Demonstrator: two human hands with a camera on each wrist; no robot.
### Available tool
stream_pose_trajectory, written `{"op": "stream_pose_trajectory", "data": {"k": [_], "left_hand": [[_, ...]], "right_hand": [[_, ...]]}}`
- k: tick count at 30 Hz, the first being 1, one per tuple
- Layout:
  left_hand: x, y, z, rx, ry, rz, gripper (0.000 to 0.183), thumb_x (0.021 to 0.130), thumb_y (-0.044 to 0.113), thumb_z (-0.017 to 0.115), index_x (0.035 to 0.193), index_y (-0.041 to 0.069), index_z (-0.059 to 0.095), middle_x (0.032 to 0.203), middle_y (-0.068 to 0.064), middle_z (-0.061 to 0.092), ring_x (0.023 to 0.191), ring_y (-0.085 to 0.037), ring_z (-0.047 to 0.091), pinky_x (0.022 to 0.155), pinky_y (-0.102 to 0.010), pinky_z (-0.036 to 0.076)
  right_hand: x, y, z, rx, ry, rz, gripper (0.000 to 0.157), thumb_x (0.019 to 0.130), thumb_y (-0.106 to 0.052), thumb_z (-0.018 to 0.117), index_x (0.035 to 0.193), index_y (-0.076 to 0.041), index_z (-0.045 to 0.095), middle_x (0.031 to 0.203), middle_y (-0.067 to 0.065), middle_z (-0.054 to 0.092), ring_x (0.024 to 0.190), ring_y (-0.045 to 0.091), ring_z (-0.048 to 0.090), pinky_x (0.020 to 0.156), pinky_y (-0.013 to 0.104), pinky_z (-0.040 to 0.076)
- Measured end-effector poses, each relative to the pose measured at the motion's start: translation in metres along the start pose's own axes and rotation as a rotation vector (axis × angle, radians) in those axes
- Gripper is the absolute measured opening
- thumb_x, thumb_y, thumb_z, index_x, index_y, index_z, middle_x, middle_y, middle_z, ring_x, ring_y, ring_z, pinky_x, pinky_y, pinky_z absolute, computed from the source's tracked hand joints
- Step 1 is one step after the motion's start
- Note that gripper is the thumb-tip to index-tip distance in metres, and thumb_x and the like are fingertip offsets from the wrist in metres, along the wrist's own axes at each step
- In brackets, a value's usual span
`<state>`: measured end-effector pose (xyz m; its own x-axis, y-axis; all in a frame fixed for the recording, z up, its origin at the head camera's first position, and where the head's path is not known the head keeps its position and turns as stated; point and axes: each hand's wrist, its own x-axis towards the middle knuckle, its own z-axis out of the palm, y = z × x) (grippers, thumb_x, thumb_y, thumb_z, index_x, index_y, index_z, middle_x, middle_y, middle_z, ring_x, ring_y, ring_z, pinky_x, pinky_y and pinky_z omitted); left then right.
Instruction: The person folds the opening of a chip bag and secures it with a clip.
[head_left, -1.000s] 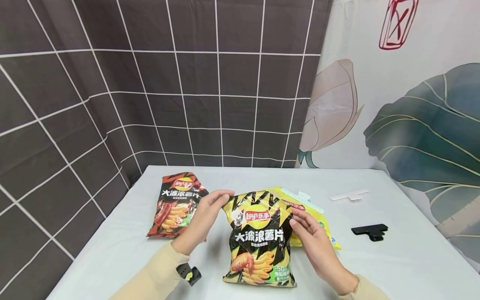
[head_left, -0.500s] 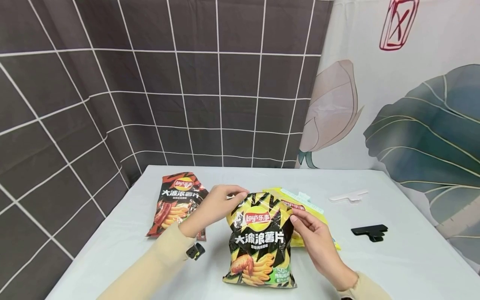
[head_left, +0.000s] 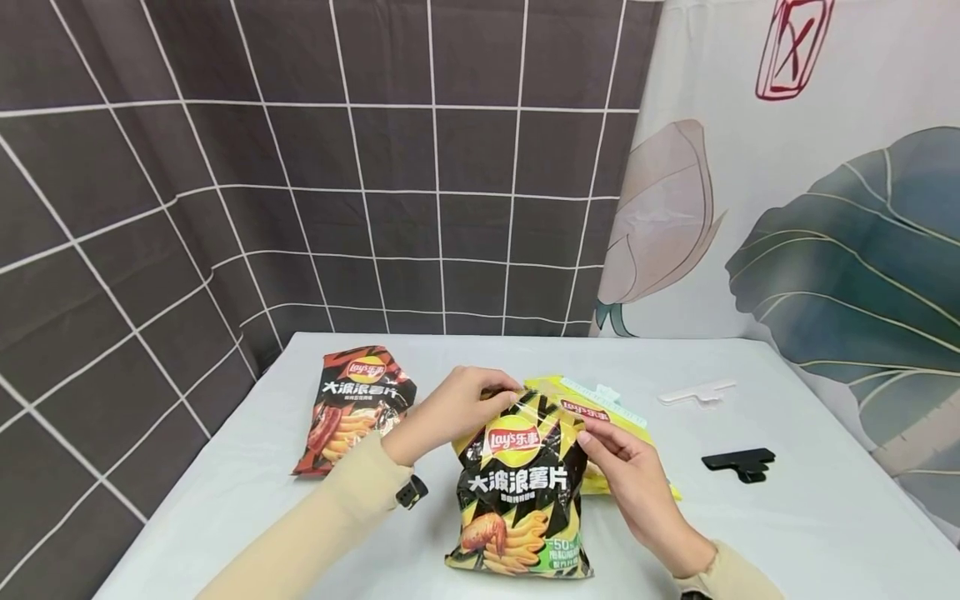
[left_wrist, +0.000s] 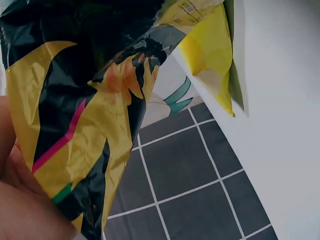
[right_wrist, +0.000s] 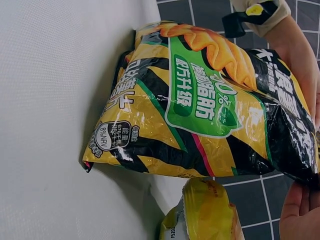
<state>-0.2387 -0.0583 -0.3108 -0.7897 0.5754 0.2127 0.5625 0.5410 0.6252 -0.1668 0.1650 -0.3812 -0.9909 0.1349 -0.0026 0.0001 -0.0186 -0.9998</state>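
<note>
A black and yellow chip bag [head_left: 517,492] stands upright on the white table, its printed front facing me. My left hand [head_left: 465,408] holds its top edge near the middle, thumb and fingers on the film. At the bag's upper right corner, my right hand [head_left: 633,479] pinches the edge between thumb and fingers. Behind it lies a yellow chip bag [head_left: 660,479], partly hidden, with a pale clip [head_left: 611,404] along its top. The left wrist view shows the black and yellow bag's side close up; the right wrist view shows its lower front.
A red and black chip bag [head_left: 348,417] lies at the back left, partly behind my left forearm. On the right of the table [head_left: 810,533] are a white bag clip [head_left: 701,393] and a black bag clip [head_left: 742,463]. A dark gridded curtain [head_left: 390,217] hangs behind.
My left hand has moved right along the bag's top edge, from its left corner to near the middle. The right hand and the bag's base have stayed nearly still.
</note>
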Motion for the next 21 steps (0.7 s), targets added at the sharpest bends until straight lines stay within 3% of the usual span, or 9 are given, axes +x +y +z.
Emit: {"op": "stream_pose_trajectory", "data": {"k": [12, 17, 19, 21], "left_hand": [[0.0008, -0.0039, 0.0048, -0.032, 0.006, 0.043, 0.021, 0.096, 0.017, 0.059, 0.111, 0.014, 0.072, 0.113, -0.003, 0.071, 0.104, -0.014, 0.066, 0.091, -0.031, 0.052], [-0.0004, -0.0041, 0.0057, -0.054, 0.025, 0.057, 0.025, 0.097, 0.016, 0.057, 0.117, 0.016, 0.071, 0.117, -0.001, 0.07, 0.083, -0.01, 0.064, 0.082, -0.027, 0.051], [-0.0007, -0.0038, 0.0061, -0.065, 0.028, 0.066, 0.026, 0.097, 0.013, 0.056, 0.117, 0.018, 0.071, 0.116, 0.0, 0.07, 0.065, -0.007, 0.055, 0.073, -0.025, 0.048], [-0.0012, -0.0041, 0.0065, -0.073, 0.029, 0.079, 0.028, 0.096, 0.009, 0.054, 0.115, 0.019, 0.072, 0.114, 0.001, 0.071, 0.059, -0.004, 0.047, 0.07, -0.023, 0.046]], "right_hand": [[-0.0006, 0.0023, -0.0032, 0.005, -0.022, -0.022, 0.046, 0.09, -0.014, 0.066, 0.13, 0.007, 0.054, 0.101, -0.013, 0.069, 0.095, 0.005, 0.065, 0.085, 0.021, 0.054], [-0.001, 0.0023, -0.0033, 0.024, -0.029, -0.027, 0.047, 0.09, -0.014, 0.067, 0.131, 0.005, 0.054, 0.106, -0.015, 0.068, 0.099, 0.005, 0.065, 0.087, 0.022, 0.054], [-0.0015, 0.0025, -0.0036, 0.034, -0.033, -0.029, 0.047, 0.089, -0.014, 0.067, 0.131, 0.005, 0.054, 0.108, -0.015, 0.068, 0.101, 0.005, 0.064, 0.088, 0.022, 0.053], [-0.002, 0.0032, -0.004, 0.047, -0.039, -0.038, 0.046, 0.089, -0.012, 0.067, 0.13, 0.005, 0.054, 0.11, -0.014, 0.068, 0.103, 0.005, 0.064, 0.089, 0.021, 0.053]]}}
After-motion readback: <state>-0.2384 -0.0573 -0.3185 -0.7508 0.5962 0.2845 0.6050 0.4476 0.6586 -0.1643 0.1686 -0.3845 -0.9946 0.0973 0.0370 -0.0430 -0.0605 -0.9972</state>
